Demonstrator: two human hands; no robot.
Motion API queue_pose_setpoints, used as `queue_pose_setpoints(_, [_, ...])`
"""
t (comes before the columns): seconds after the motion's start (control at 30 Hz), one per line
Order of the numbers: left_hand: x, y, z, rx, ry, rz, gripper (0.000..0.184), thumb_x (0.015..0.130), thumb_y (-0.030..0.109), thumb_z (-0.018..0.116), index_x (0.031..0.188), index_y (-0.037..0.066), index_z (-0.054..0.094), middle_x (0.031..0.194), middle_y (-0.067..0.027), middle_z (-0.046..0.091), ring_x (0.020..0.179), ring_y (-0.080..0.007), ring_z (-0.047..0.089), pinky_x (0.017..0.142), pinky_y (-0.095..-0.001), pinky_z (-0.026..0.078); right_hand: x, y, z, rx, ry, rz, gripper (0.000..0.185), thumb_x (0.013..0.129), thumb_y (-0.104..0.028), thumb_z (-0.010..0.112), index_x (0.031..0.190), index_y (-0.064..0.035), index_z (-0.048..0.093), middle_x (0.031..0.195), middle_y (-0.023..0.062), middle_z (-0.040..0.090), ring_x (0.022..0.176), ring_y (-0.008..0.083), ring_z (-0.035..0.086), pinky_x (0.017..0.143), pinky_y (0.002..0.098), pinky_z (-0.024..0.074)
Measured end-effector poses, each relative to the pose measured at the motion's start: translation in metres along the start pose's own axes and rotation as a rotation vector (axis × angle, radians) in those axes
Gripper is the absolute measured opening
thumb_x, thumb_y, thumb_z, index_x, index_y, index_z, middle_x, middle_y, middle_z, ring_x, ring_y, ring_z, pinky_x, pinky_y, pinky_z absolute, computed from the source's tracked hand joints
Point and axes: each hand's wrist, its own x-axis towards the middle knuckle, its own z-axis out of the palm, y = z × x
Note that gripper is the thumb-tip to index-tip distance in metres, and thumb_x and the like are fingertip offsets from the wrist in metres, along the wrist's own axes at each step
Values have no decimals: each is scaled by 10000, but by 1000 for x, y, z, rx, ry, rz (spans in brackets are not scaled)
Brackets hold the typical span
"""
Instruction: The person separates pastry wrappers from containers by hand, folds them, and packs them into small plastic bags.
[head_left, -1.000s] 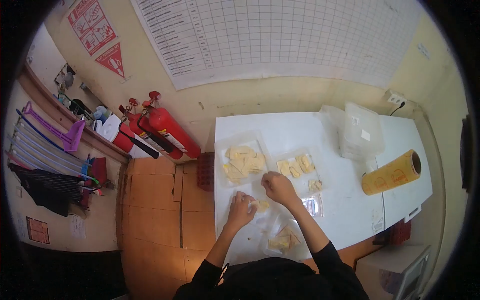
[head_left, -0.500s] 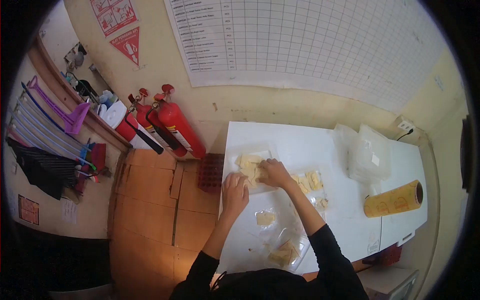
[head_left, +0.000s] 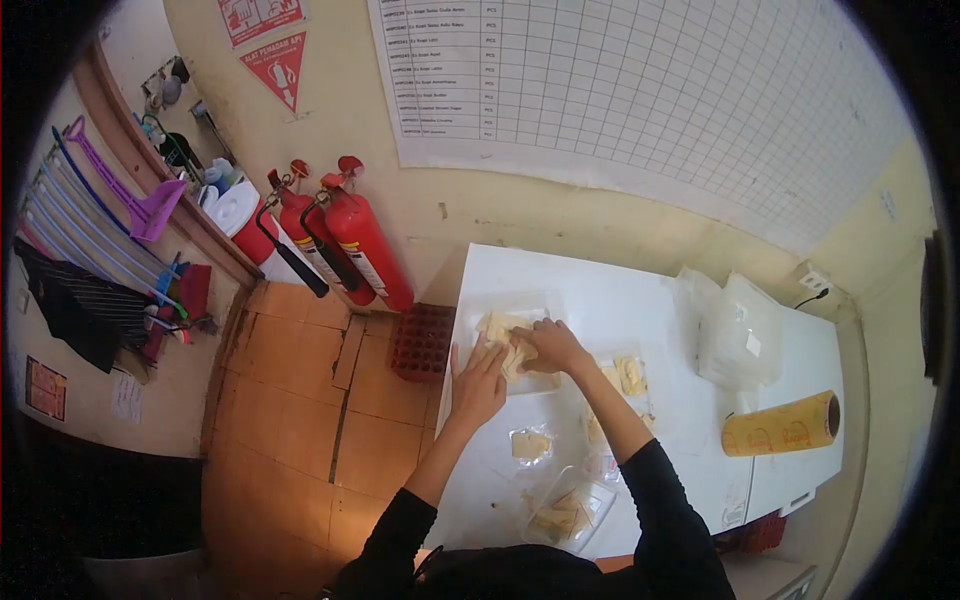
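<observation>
Both hands are held over a shallow, clear plastic tray (head_left: 545, 387) heaped with thin, flat, pale-yellow pieces (head_left: 496, 324). The left hand (head_left: 479, 386) is placed at the tray's near side, its fingers spread onto the pieces; the right hand (head_left: 549, 346) is lowered over them with bent fingers. Whether a piece is gripped by either cannot be told. Nearer the body than the hands, a single pale-yellow piece (head_left: 531, 445) is laid on the white tabletop (head_left: 610, 315); beyond it, similar pieces are held in a clear plastic container (head_left: 590, 515). Right of the right hand, more are seen in a clear compartmented tray (head_left: 648, 409); farther right, a thick yellow roll of film (head_left: 782, 425) is laid.
</observation>
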Motion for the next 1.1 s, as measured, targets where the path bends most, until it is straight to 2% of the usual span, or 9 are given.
queue_pose_setpoints(0.13, [-1,0,1,11,25,13,448,809,116,510,1255,86,542,1327,-52,518,1371,-227,302,1102,-589,34,5,-1,-2,-40,-57,3,638,620,-434,788,1183,-260,542,1029,126,610,1056,321,552,877,433,420])
queue_pose_setpoints(0.23, [-1,1,1,16,29,15,459,799,122,522,1256,77,538,1321,-54,521,1367,-230,307,1102,-593,37,7,0,-5,-68,-55,-38,626,654,-448,763,1205,-258,536,1002,153,612,1016,355,557,866,441,419])
queue_pose_setpoints(0.43, [0,1,0,6,11,-3,452,799,126,521,1248,73,543,1327,-50,516,1365,-225,311,1102,-595,30,13,1,-8,-131,-185,-50,697,660,-502,743,1276,-298,488,1004,159,616,997,354,577,865,441,427])
queue_pose_setpoints(0.53, [0,2,0,-4,3,-12,443,810,124,509,1249,78,547,1328,-46,518,1363,-218,314,1100,-592,18,14,5,-4,-141,-141,-72,691,648,-525,744,1243,-273,498,995,142,626,983,346,591,847,440,434])
queue_pose_setpoints(0.7, [0,1,3,0,-4,-22,447,811,128,503,1253,77,544,1327,-44,520,1362,-209,316,1101,-589,10,18,3,-9,-125,-218,-64,629,639,-543,745,1136,-229,520,985,115,643,969,318,608,806,443,450])
queue_pose_setpoints(0.8, [-1,0,5,-20,28,-13,460,779,127,530,1234,56,545,1309,-70,524,1349,-217,336,1106,-600,20,18,3,-8,-109,-184,-92,605,639,-536,748,1108,-227,523,991,83,648,963,309,611,800,454,451])
queue_pose_setpoints(0.9, [-1,0,4,-19,26,-11,464,776,126,535,1235,55,543,1306,-72,525,1348,-217,338,1105,-602,19,20,4,-9,-101,-201,-108,589,642,-523,750,1097,-227,523,999,48,651,959,311,611,798,460,451])
queue_pose_setpoints(1.1, [-1,-1,4,-31,30,-8,461,774,126,538,1231,57,545,1295,-75,530,1343,-220,344,1101,-608,20,24,0,-17,-82,-292,-99,566,656,-489,749,1103,-226,523,1014,29,650,996,309,601,813,454,452])
